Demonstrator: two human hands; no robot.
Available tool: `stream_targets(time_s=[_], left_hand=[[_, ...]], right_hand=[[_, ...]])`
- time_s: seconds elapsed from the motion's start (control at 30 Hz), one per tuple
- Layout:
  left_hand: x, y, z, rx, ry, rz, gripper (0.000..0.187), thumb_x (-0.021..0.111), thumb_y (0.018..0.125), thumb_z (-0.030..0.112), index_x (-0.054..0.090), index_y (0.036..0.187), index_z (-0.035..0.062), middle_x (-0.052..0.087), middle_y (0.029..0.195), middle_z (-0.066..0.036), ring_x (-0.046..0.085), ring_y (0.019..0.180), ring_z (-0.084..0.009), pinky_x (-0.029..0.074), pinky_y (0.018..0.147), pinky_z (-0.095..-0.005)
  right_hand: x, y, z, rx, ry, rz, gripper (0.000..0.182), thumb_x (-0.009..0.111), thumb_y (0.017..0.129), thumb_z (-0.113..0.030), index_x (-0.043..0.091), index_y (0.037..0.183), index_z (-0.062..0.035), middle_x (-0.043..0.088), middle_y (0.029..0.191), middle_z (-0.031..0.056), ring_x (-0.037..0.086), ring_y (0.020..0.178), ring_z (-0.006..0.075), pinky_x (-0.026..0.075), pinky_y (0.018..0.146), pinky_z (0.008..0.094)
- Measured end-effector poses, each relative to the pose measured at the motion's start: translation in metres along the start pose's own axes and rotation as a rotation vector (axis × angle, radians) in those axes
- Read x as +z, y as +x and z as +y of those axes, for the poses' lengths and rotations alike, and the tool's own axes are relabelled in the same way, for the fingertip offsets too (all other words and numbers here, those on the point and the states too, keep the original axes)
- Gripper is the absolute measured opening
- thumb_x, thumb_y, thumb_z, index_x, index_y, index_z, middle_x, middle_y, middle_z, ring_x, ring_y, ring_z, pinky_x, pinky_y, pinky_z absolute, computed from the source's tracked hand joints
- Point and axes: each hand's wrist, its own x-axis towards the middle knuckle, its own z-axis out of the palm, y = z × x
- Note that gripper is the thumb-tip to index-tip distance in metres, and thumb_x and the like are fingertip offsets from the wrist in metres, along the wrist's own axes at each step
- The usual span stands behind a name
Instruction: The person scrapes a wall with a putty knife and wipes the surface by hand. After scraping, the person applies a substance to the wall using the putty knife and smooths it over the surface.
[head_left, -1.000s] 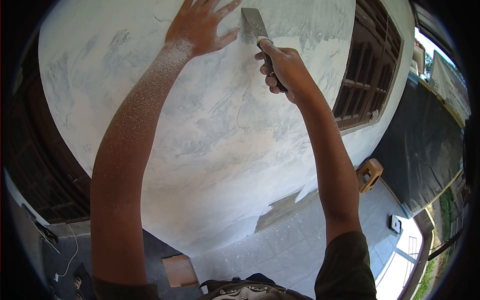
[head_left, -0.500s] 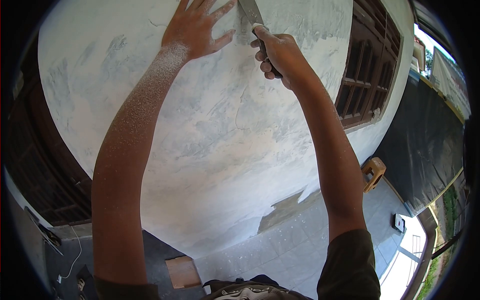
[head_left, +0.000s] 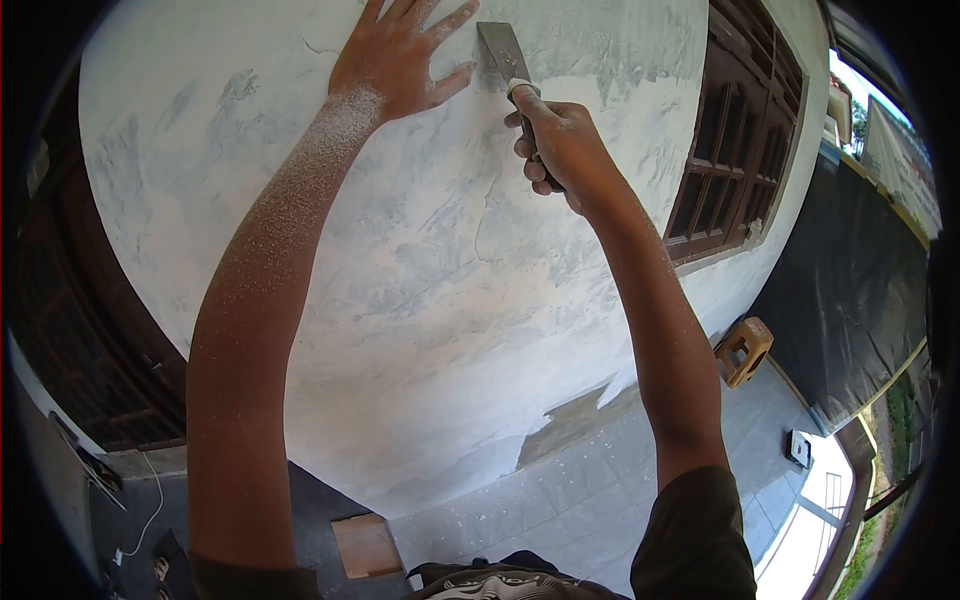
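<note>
Head view: right hand (head_left: 566,140) grips scraper (head_left: 503,52); contents unclear in box-like object (head_left: 798,448).

Occlusions and unreadables, head view.
Left hand (head_left: 388,68): several fingertips cropped by top edge; palm side out of sight; scraper (head_left: 503,50): handle partly covered by right hand (head_left: 568,140); contact of blade with wall (head_left: 400,230) cannot be judged; window (head_left: 735,140): top cropped; shirt print (head_left: 500,586): cut by bottom edge; small boxy object (head_left: 798,448) on floor (head_left: 590,475): too small to identify; banner (head_left: 895,150) lettering: illegible.
</note>
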Motion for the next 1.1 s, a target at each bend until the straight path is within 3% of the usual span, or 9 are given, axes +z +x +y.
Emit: stream_targets(time_s=[0.57, 0.77, 0.9, 1.1], left_hand=[[-0.002, 0.0, 0.0, 0.003, 0.046, -0.016, 0.081, 0.053, 0.095, 0.061, 0.038, 0.158, 0.013, 0.022, 0.169, -0.019, 0.013, 0.159, -0.0318, 0.006, 0.128, -0.0552], [-0.002, 0.0, 0.0, -0.012, -0.012, -0.028, 0.082, 0.051, 0.095, 0.063, 0.036, 0.159, 0.0134, 0.02, 0.17, -0.017, 0.01, 0.159, -0.0312, 0.004, 0.129, -0.0546], [0.001, 0.0, 0.0, 0.006, 0.014, -0.021, 0.082, 0.051, 0.095, 0.063, 0.037, 0.159, 0.0134, 0.02, 0.17, -0.017, 0.01, 0.159, -0.0313, 0.004, 0.129, -0.055], [0.001, 0.0, -0.001, 0.008, 0.036, 0.014, 0.082, 0.051, 0.095, 0.064, 0.037, 0.159, 0.013, 0.018, 0.17, -0.017, 0.009, 0.159, -0.0309, 0.004, 0.129, -0.0555]], right_hand=[[0.002, 0.018, -0.017, -0.091, 0.027, 0.051, 0.051, 0.056, 0.104, -0.041, 0.061, 0.099, 0.0097, 0.054, 0.067, 0.007, 0.051, 0.047, 0.0139, 0.041, 0.04, 0.0302], [-0.001, 0.006, -0.005, -0.014, 0.024, 0.017, 0.05, 0.056, 0.104, -0.039, 0.06, 0.095, 0.0091, 0.055, 0.067, 0.0075, 0.05, 0.046, 0.0137, 0.04, 0.039, 0.0299], [0.0, 0.023, -0.018, -0.123, 0.031, 0.044, 0.051, 0.055, 0.105, -0.04, 0.061, 0.099, 0.0104, 0.055, 0.067, 0.0077, 0.05, 0.046, 0.0138, 0.04, 0.039, 0.0303], [-0.002, 0.002, -0.007, -0.015, -0.022, -0.011, 0.052, 0.055, 0.105, -0.04, 0.061, 0.1, 0.0116, 0.054, 0.067, 0.0077, 0.051, 0.047, 0.0137, 0.041, 0.041, 0.0298]])
